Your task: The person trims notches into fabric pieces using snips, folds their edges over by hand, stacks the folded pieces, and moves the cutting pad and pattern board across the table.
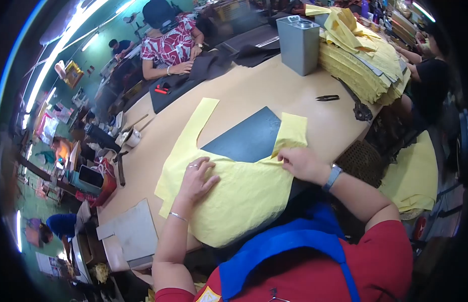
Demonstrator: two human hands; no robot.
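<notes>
A yellow fabric piece (239,199) with two strap-like arms lies over the near edge of the table, partly on a dark grey board (249,133). My left hand (197,180) rests on the fabric's left part, fingers apart, a ring on one finger. At the inner edge of the fabric's right strap, my right hand (296,163) pinches the cloth, which is lifted and folded a little there. The board's lower part is hidden under the fabric.
On the tan table (234,90) stand a grey metal can (298,48) and a tall stack of yellow fabric (352,65). Black snips (327,98) lie at the right. Grey sheets (131,231) lie at the left. Across the table, a person handles dark cloth (208,68) near red-handled snips (162,89).
</notes>
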